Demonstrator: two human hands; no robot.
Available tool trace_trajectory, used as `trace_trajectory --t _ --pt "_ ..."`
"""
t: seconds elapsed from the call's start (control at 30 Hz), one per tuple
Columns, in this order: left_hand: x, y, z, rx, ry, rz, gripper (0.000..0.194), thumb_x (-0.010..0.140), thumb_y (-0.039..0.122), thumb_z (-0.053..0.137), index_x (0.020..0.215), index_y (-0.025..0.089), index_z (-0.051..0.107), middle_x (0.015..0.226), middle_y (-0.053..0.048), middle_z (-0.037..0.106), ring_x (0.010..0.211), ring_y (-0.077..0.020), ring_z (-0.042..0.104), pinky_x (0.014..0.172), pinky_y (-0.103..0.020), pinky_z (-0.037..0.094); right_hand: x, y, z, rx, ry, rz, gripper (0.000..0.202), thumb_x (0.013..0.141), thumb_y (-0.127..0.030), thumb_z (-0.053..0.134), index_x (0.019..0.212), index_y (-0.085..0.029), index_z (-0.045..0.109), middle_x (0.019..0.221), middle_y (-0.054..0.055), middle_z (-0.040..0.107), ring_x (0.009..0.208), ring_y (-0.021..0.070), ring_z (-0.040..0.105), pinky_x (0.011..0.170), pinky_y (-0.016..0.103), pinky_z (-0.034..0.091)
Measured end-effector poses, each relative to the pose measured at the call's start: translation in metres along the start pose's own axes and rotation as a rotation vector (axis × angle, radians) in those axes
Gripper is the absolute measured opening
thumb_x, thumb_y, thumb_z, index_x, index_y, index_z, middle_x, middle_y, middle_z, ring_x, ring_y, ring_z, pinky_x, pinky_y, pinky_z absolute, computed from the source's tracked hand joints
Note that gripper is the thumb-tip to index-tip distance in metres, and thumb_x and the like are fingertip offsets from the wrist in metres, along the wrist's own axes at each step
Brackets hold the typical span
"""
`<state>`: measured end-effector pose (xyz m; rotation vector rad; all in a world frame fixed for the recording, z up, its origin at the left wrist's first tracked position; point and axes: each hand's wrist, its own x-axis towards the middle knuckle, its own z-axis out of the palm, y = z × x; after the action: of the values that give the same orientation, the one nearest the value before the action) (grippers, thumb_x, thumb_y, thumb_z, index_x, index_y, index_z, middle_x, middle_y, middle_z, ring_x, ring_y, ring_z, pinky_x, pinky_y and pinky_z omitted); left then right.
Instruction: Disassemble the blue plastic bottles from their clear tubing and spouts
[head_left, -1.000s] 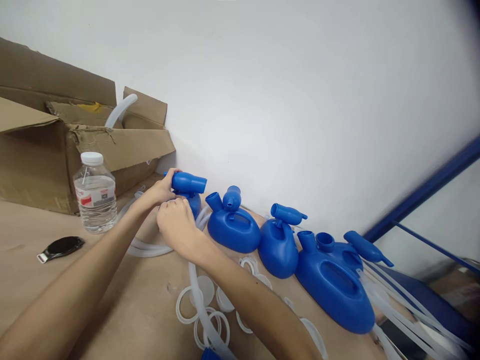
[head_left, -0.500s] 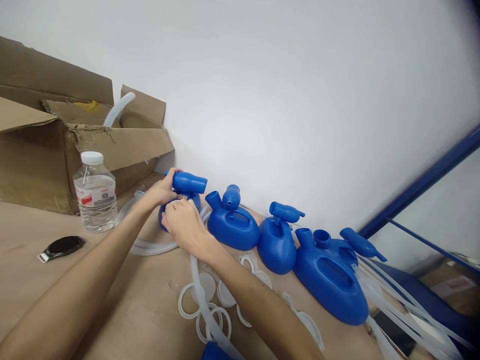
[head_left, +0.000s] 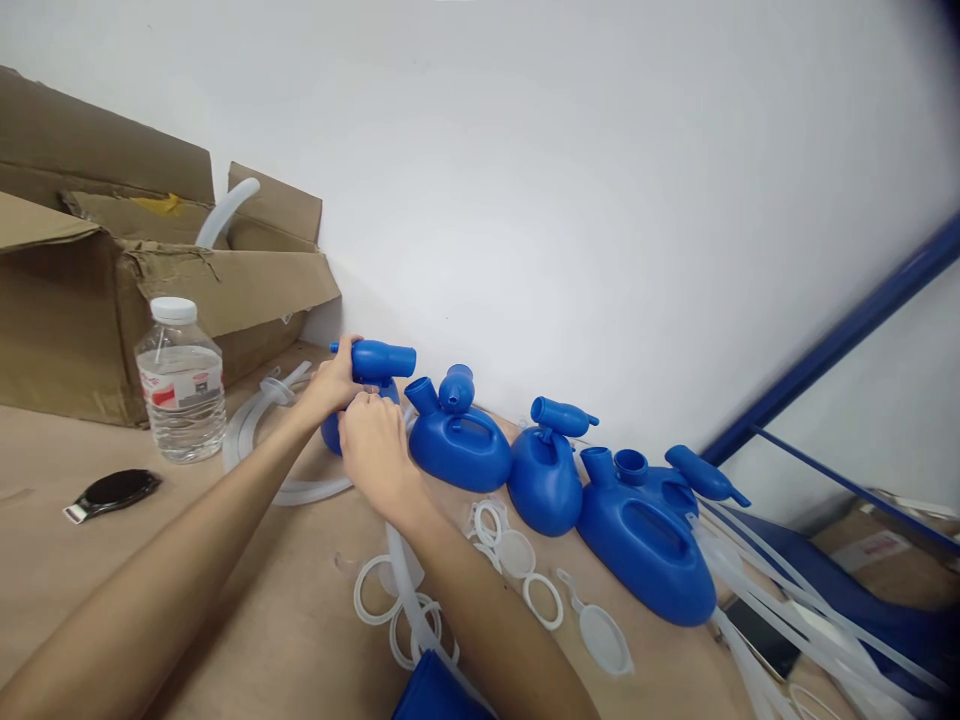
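The left hand (head_left: 335, 388) has its fingers closed around the top of a blue jug (head_left: 331, 436), beside the sideways spout (head_left: 386, 360). The right hand (head_left: 377, 445) is curled against the jug's front, hiding much of it; whether those fingers pinch anything, I cannot tell. The jug stands at the left end of a row of other jugs (head_left: 459, 462), contents out of sight. Near the left forearm are a coiled tube (head_left: 244, 425), a capped bottle (head_left: 184, 395) holding clear liquid, and an open box (head_left: 64, 330) with a tube end poking out. Rings (head_left: 543, 601) and lids (head_left: 604, 640) lie near the right forearm, which covers some. A blue object (head_left: 442, 692) is cut off below. The table (head_left: 247, 610) is light brown, the wall (head_left: 540, 200) white.
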<state>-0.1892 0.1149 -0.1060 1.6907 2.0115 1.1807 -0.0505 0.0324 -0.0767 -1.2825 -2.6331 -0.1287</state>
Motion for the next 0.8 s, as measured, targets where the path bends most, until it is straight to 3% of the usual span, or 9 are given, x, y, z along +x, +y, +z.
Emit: trace_trajectory --t 0.2,0.33,0.57,0.8 --pt "-0.003 0.001 0.001 0.015 0.018 0.029 0.103 0.069 0.048 0.070 0.159 0.023 0.027 0.100 -0.013 0.063 0.095 -0.0339 0.065 0.088 -0.041 0.049 -0.002 0.002 -0.004 -0.087 -0.083 -0.064 0.035 0.102 -0.014 0.043 0.127 0.003 0.060 0.131 0.023 0.057 0.123 0.0350 0.053 0.104 0.044 0.041" --pt "-0.004 0.003 0.001 0.032 0.014 0.019 0.106 0.068 0.050 0.074 0.160 0.022 0.027 0.100 -0.013 0.064 0.098 -0.0363 0.065 0.091 -0.043 0.049 0.002 0.012 0.002 -0.062 -0.023 -0.094 0.035 0.104 -0.015 0.039 0.126 0.002 0.060 0.126 0.021 0.061 0.119 0.0334 0.055 0.101 0.044 0.044" --pt "-0.009 0.009 0.005 0.078 0.037 0.001 0.093 0.081 0.050 0.067 0.159 0.021 0.026 0.112 -0.017 0.065 0.108 -0.0396 0.065 0.093 -0.044 0.048 0.003 0.015 0.007 -0.021 0.033 -0.009 0.039 0.105 -0.021 0.043 0.132 0.003 0.058 0.128 0.023 0.061 0.122 0.0335 0.057 0.101 0.042 0.046" --pt "-0.017 0.015 0.014 0.165 0.127 0.026 0.085 0.087 0.043 0.062 0.159 0.016 0.026 0.114 -0.020 0.066 0.111 -0.0432 0.064 0.092 -0.047 0.048 0.008 0.031 0.001 0.108 0.010 0.027 0.036 0.107 -0.018 0.039 0.124 0.001 0.063 0.128 0.021 0.064 0.125 0.0319 0.059 0.107 0.040 0.041"
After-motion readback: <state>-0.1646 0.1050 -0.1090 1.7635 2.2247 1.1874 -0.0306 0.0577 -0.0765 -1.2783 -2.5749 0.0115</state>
